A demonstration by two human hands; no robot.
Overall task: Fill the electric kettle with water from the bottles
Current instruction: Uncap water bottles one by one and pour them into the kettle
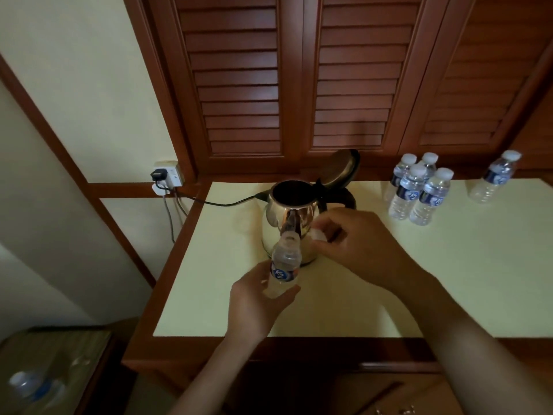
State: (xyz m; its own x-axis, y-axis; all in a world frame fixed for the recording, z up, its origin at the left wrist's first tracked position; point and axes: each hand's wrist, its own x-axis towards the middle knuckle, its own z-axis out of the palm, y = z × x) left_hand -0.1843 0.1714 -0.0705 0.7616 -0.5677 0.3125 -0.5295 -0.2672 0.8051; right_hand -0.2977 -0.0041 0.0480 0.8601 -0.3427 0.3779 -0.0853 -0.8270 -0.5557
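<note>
A shiny metal electric kettle (294,215) stands on the pale tabletop (449,280) with its lid (341,169) swung open. Just in front of it my left hand (257,304) grips the lower part of a small clear water bottle (285,263) with a blue label, held upright with its neck uncovered. My right hand (356,244) is to the right of the bottle's neck and pinches the white cap (317,233) in its fingertips.
Several capped water bottles (419,190) stand in a cluster at the back right, and one more bottle (495,178) further right. The kettle's black cord (221,202) runs left to a wall socket (167,175). A bottle (33,387) lies in a bin at lower left. Louvred wooden doors rise behind.
</note>
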